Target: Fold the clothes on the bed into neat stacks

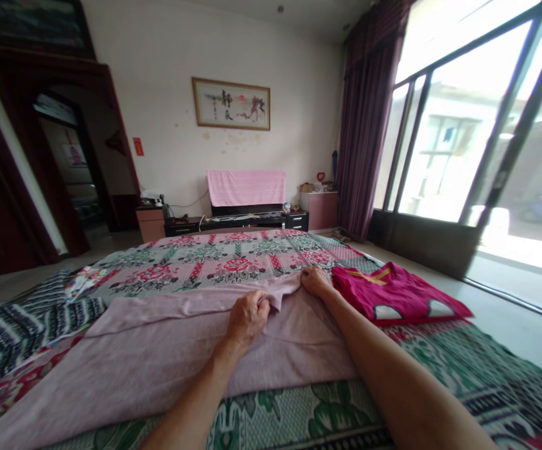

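Observation:
A pale pink garment (167, 350) lies spread across the bed in front of me, its far edge partly folded over and wrinkled. My left hand (249, 315) is closed on a bunched bit of that far edge, near the middle. Farther right, my right hand (316, 281) pinches the same garment at its far right corner. The cloth between the two hands is slightly raised in a fold. Just beyond my right hand sits a folded magenta garment (392, 292) with yellow trim and white patches.
A flowered cover (233, 259) in grey, red and green lies under everything. Black-and-white striped cloth (22, 325) is heaped at the left. Past the bed stand a low black cabinet (296, 220) and a screen draped with a pink towel (247, 187). Glass doors (444, 150) are at the right.

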The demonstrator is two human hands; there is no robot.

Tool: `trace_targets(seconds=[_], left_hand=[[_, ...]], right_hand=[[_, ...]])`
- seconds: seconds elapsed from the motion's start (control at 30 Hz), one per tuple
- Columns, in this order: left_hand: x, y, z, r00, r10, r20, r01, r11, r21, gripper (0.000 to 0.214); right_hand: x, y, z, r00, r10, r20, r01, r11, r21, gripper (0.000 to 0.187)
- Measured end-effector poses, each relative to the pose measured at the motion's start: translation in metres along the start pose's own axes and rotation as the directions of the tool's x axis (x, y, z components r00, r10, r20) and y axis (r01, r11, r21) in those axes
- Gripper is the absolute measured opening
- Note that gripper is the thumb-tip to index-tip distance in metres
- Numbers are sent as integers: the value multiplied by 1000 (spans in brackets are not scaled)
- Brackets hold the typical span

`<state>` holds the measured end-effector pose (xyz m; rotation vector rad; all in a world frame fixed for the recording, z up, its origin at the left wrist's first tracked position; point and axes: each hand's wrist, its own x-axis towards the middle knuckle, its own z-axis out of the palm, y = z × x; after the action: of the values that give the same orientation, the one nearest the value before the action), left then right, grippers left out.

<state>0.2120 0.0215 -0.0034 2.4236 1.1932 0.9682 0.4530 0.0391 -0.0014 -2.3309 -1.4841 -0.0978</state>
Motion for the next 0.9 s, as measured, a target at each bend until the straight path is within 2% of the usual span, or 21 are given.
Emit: trace_targets(seconds=[0.23, 0.43, 0.6, 0.73, 0.9], left_hand=[[-2, 3, -3, 1000, -28, -2, 27, 998, -64, 22], [-2, 3, -5, 998, -55, 30, 55, 998, 0, 21], [-4, 1, -5, 1000, -26, 3, 26, 999, 33, 21], [-4, 1, -5, 1000, -10, 24, 10, 1000, 25, 21], [-5, 4, -6, 999, 25, 25, -26, 999, 43, 21]], right_hand=[[6, -2, 1, 997, 68, -27, -68, 998, 3, 32], [6, -4, 4, 991, 113, -66, -113, 994, 6, 35], [6, -4, 3, 991, 120, -62, -119, 993, 21, 37], [5, -1, 2, 995, 80, -62, -78, 996, 33, 34], [4, 7, 7, 989, -61, -134, 76, 991, 111, 40]])
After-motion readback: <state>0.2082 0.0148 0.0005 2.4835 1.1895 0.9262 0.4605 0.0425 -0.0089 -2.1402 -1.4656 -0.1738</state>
